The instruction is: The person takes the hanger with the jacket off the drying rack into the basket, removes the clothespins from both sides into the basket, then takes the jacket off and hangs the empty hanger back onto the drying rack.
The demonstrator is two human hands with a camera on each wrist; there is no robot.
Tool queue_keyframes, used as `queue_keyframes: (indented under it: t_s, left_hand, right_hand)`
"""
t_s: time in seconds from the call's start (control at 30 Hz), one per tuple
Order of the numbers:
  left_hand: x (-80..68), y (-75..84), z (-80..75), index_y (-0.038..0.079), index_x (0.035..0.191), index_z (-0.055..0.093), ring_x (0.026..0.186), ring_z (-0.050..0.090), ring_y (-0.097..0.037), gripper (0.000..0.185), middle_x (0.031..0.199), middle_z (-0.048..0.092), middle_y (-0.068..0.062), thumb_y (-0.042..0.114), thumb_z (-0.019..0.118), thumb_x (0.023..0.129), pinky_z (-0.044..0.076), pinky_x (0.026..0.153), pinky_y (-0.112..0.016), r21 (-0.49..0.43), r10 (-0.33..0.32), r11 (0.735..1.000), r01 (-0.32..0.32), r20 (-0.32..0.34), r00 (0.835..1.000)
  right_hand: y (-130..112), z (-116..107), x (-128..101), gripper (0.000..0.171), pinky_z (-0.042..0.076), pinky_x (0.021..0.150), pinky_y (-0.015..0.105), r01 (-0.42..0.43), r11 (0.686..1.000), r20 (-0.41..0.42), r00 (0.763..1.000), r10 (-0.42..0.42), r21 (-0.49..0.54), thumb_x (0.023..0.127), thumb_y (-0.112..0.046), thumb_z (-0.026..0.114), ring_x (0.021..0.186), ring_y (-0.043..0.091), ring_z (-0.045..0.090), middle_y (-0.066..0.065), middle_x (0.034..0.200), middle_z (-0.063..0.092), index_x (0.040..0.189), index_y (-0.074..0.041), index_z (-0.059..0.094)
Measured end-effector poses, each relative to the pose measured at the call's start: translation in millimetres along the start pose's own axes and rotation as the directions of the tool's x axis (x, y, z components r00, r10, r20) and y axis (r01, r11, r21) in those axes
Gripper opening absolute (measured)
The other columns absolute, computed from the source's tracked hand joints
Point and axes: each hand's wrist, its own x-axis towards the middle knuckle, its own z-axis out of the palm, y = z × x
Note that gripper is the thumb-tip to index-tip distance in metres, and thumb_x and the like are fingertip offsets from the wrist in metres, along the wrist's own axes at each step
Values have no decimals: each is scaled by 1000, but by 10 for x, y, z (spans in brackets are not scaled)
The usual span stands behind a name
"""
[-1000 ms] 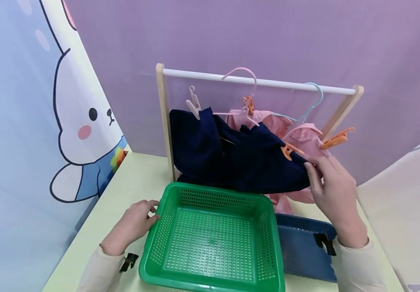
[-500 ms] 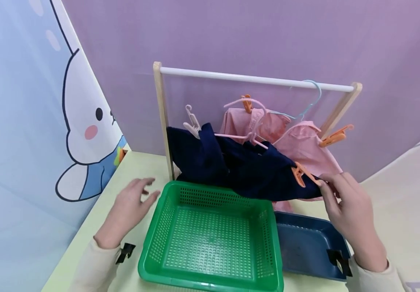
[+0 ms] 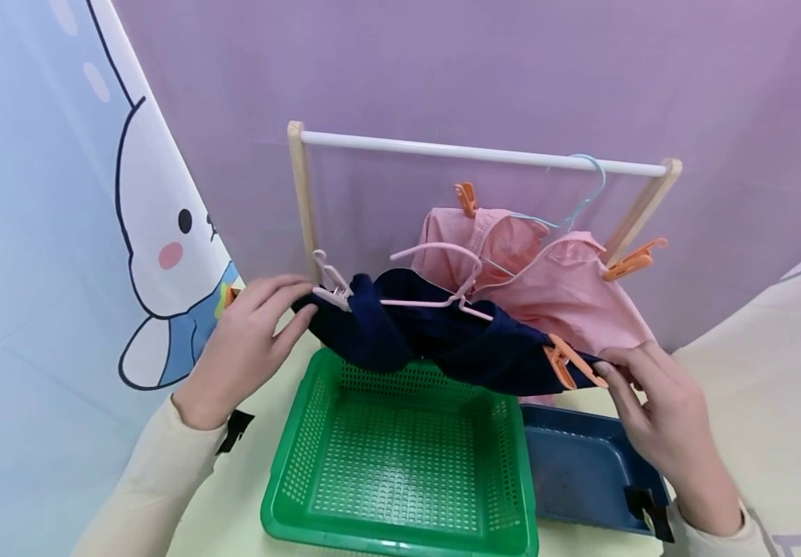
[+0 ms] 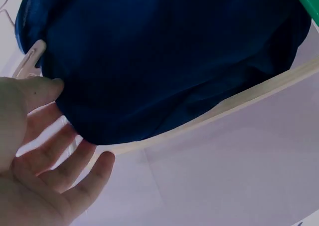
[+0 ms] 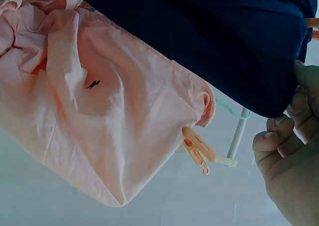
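Purple backdrop behind, rabbit banner (image 3: 164, 255) at left, pale bench (image 3: 247, 495) below. Wooden rack (image 3: 301, 193) with white rail stands on the bench. Navy garment (image 3: 442, 344) on a pink hanger (image 3: 435, 251) is off the rail, held stretched over the green basket (image 3: 400, 464).

Left hand (image 3: 247, 348) holds the garment's left end by the white clip (image 3: 331, 290); fingers (image 4: 65, 161) curl loosely round the cloth, thumb on top. How firm the hold is, cannot tell.

Right hand (image 3: 658, 410) pinches the garment's right edge just beside the orange clip (image 3: 564, 360); fingertips half hidden by cloth.

Pink garment (image 3: 547, 286) hangs on a blue hanger (image 3: 581, 201) from the rail, lower part hidden behind the navy one. Blue tray (image 3: 581, 472) sits right of the basket, partly covered by the right forearm. Basket's near edge is cut off by the frame.
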Motion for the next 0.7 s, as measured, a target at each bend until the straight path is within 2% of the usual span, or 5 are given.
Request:
queue_keyframes:
  t_s: [0.13, 0.4, 0.57, 0.6, 0.7]
  left_hand:
    - [-124, 40, -84, 3, 109, 73, 93, 64, -24, 24, 103, 69, -9, 5, 77, 85, 55, 76, -40, 6, -3, 1000, 3, 30, 1000]
    - [-473, 204, -290, 9, 109, 74, 84, 67, -16, 21, 98, 70, -1, 10, 74, 88, 54, 68, -34, 18, -26, 1000, 24, 88, 996]
    - [-702, 281, -237, 12, 104, 76, 80, 67, -13, 27, 94, 70, 3, 4, 80, 79, 55, 66, -31, 20, -84, 996, 82, 160, 983]
    - [-742, 288, -207, 12, 103, 76, 79, 67, -12, 27, 94, 70, 4, 4, 81, 78, 55, 66, -31, 20, -95, 995, 93, 176, 980]
    - [-855, 300, -113, 14, 102, 77, 79, 66, -9, 24, 92, 69, 6, 6, 81, 80, 56, 65, -30, 15, -132, 991, 132, 225, 965]
  right_hand:
    - [-6, 17, -53, 50, 33, 56, 19, 10, 999, 24, 1000, -11, 35, 106, -42, 48, 68, 6, 41, 1, 77, 55, 92, 1, 69]
    - [-30, 66, -237, 41, 33, 56, 15, -8, 989, 118, 993, -9, 145, 105, -42, 50, 67, -1, 40, -11, 78, 49, 96, -7, 70]
    - [-39, 125, -477, 6, 36, 58, 14, -77, 980, 215, 976, 36, 183, 99, -20, 65, 66, -3, 41, -16, 81, 49, 98, -16, 70]
    - [-48, 133, -537, 5, 36, 58, 14, -99, 980, 237, 970, 56, 174, 96, -14, 69, 66, -4, 41, -17, 80, 48, 98, -19, 69]
    - [-85, 166, -716, 28, 35, 57, 12, -174, 974, 301, 946, 124, 146, 85, 0, 76, 64, -4, 40, -18, 80, 47, 97, -24, 68]
